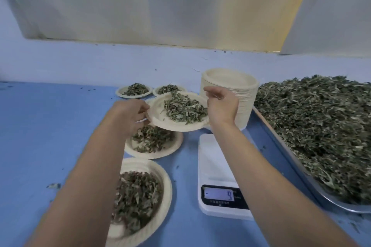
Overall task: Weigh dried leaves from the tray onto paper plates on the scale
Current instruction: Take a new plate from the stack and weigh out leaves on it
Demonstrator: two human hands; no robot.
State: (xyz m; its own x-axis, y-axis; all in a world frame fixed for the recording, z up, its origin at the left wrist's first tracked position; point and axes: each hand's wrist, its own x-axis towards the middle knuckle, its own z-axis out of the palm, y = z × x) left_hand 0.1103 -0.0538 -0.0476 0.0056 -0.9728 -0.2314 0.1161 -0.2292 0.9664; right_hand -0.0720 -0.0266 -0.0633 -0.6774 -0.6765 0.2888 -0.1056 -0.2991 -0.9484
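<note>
1. The left hand is gripping the left rim of a plate, and the right hand is pinching its right rim with curled fingers.
2. The plate is hanging in the air at 10 o'clock of the scale, off its platform, and is carrying a loose heap of leaves toward its right half.
3. The scale is sitting on the blue table, and its display is glowing with what looks like a minus sign and a 9.
4. The tray is lying at 3 o'clock of the scale, and a thick bed of tray leaves is filling it to the rim.
5. A stack of empty plates is standing at 12 o'clock of the scale, just behind the right hand.
6. A lower plate is lying beneath the held one, holding leaves.
7. A near plate is lying at 9 o'clock of the scale, heaped with leaves and partly hidden by the left forearm.
8. Two far plates, one beside the other, are sitting at 11 o'clock of the scale, each holding a small heap.
</note>
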